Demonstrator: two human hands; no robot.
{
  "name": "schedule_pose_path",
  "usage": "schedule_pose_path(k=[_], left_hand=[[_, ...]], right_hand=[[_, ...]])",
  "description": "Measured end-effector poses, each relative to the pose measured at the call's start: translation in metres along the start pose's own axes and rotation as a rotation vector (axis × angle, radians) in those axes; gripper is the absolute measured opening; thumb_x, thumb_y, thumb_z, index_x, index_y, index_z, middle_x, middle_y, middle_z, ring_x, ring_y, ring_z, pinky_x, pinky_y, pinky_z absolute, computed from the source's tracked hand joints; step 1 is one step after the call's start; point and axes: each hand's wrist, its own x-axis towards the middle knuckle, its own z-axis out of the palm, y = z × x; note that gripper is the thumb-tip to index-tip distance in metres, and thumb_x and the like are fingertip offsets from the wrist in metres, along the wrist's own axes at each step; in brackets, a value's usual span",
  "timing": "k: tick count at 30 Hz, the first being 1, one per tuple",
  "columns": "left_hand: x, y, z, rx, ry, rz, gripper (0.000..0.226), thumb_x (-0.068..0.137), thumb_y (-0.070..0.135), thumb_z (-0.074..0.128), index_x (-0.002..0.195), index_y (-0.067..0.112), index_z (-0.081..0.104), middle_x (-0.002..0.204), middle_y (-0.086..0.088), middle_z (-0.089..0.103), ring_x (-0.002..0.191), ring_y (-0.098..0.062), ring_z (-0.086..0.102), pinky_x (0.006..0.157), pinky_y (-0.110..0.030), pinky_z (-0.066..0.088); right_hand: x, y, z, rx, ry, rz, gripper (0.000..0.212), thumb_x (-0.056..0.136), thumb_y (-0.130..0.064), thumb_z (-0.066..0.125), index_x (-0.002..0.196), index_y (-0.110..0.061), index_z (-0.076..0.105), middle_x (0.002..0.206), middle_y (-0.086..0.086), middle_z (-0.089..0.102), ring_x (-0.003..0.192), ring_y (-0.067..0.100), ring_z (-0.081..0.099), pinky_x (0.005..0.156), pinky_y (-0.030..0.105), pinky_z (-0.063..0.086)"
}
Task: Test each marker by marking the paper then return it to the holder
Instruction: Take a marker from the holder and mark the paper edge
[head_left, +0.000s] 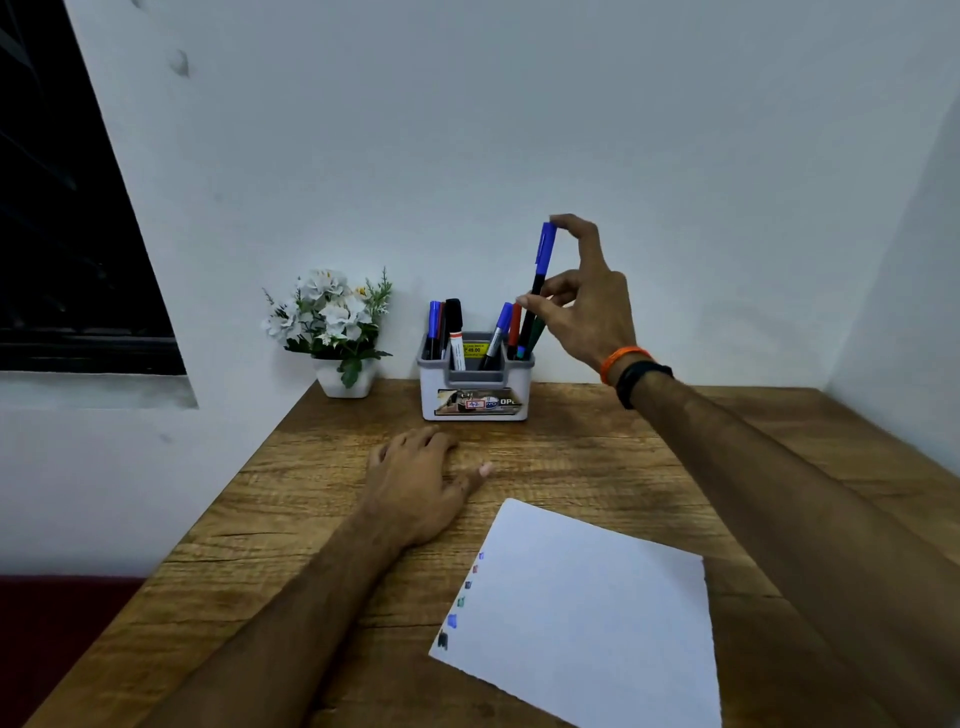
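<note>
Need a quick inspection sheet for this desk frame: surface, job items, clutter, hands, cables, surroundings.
Surface: wooden table, bare grain, no spills seen.
Job's things: grey holder with markers at the back; paper with six colour marks down its left edge.
Clutter: white flower pot beside the holder.
Hands: right hand pinches a blue-capped marker upright at the holder's right compartment; left hand flat on the table.
Cables: nothing seen.
Surroundings: white wall, dark window on the left.

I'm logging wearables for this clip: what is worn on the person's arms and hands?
Both forearms are bare, with no sleeves or gloves in view. The right hand has two bands at its wrist: an orange band nearest the hand and a black band just behind it. The left hand and its wrist carry nothing visible.
</note>
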Motion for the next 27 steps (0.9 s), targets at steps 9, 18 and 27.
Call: schedule_pose_path(k=[9, 18, 27], left_hand=[[0.0, 0.001, 0.0, 0.001, -0.005, -0.004, 0.07, 0.087, 0.074, 0.032, 0.138, 0.028, 0.045, 0.148, 0.004, 0.041, 0.137, -0.017, 0.033, 0.114, -0.045, 0.023], [0.0, 0.002, -0.002, 0.002, -0.009, -0.006, 0.068, 0.088, 0.073, 0.032, 0.138, 0.028, 0.045, 0.147, 0.004, 0.042, 0.136, -0.018, 0.034, 0.114, -0.045, 0.024], [-0.001, 0.003, -0.003, 0.014, -0.029, -0.02, 0.07, 0.087, 0.073, 0.032, 0.139, 0.028, 0.044, 0.149, 0.003, 0.041, 0.138, -0.018, 0.032, 0.114, -0.045, 0.022]], right_hand=[[-0.007, 0.016, 0.023, -0.049, -0.027, 0.019, 0.075, 0.076, -0.019, 0.082, 0.138, -0.026, 0.04, 0.088, -0.001, 0.075, 0.065, 0.014, 0.069, 0.076, 0.035, 0.06], [-0.018, 0.027, 0.026, -0.228, -0.123, 0.004, 0.009, 0.077, -0.027, 0.078, 0.075, -0.026, 0.069, 0.116, -0.004, 0.07, 0.075, 0.011, 0.065, 0.081, 0.039, 0.055], [-0.021, 0.017, 0.032, -0.104, 0.029, 0.017, 0.011, 0.079, -0.015, 0.073, 0.089, -0.016, 0.07, 0.104, 0.0, 0.066, 0.062, 0.013, 0.06, 0.07, 0.029, 0.054]])
